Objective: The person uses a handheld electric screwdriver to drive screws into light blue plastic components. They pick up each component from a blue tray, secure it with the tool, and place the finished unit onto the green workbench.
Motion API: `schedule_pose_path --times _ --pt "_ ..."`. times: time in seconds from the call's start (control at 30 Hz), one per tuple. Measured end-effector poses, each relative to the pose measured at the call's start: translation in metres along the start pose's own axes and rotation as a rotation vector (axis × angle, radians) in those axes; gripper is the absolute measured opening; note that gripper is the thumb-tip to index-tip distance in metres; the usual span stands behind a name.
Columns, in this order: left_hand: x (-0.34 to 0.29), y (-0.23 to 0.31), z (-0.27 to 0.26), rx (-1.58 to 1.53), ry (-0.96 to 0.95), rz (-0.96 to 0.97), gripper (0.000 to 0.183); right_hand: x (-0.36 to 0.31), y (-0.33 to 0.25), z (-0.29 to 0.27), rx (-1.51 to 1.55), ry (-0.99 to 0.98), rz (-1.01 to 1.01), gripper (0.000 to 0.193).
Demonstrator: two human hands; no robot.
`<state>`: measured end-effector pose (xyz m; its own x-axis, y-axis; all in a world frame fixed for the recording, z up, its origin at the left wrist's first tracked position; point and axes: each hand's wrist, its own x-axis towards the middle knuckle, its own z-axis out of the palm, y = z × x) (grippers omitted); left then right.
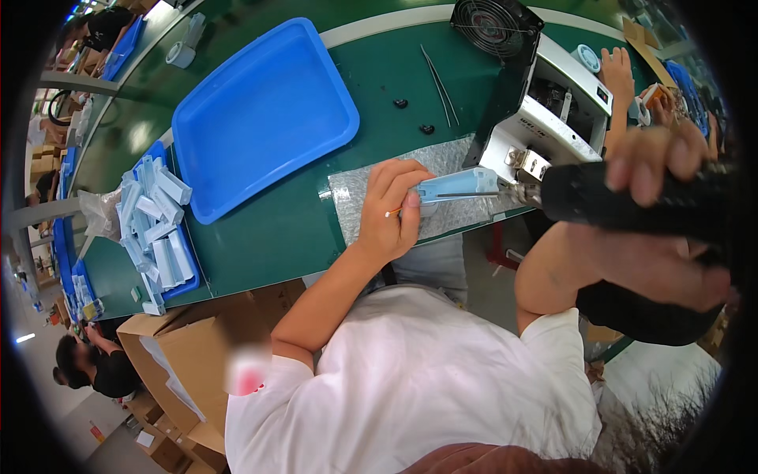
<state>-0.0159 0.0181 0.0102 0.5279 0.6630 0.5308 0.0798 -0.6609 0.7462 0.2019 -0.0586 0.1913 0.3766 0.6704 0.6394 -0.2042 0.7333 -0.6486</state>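
My left hand (387, 212) grips a light blue plastic housing (462, 182) over a bubble-wrap mat (347, 193). An orange-and-white ring sits on one of its fingers. My right hand (643, 265), large and blurred near the camera, is wrapped around a black electric screwdriver (584, 196). The tool lies nearly level. Its metal nose points left at the right end of the housing, and a thin bit runs along the housing's face. Whether the bit touches a screw cannot be made out.
A blue tray (260, 118) stands left of the mat. Several similar housings (154, 213) are heaped in another tray at the far left. Beyond the mat are tweezers (439, 85), two small black parts (401, 103) and a white-and-black machine (545, 118). Another person's hand (618, 79) is at the right.
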Motion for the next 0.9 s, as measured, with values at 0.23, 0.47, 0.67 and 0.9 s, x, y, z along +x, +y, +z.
schedule_pose_path --times 0.23,0.47,0.67,0.9 --pt "-0.001 -0.001 -0.002 -0.035 -0.036 0.006 0.025 -0.001 0.031 -0.009 -0.14 0.184 -0.102 0.089" --pt "-0.001 -0.004 -0.002 -0.042 -0.032 -0.005 0.026 -0.005 0.037 -0.008 -0.1 0.141 -0.112 0.086" --pt "-0.001 -0.005 -0.002 -0.036 -0.023 0.003 0.025 -0.01 0.036 -0.007 -0.033 0.051 -0.102 0.084" --pt "-0.005 -0.005 -0.002 -0.041 -0.028 0.019 0.026 -0.022 0.033 -0.006 0.059 0.02 -0.046 0.083"
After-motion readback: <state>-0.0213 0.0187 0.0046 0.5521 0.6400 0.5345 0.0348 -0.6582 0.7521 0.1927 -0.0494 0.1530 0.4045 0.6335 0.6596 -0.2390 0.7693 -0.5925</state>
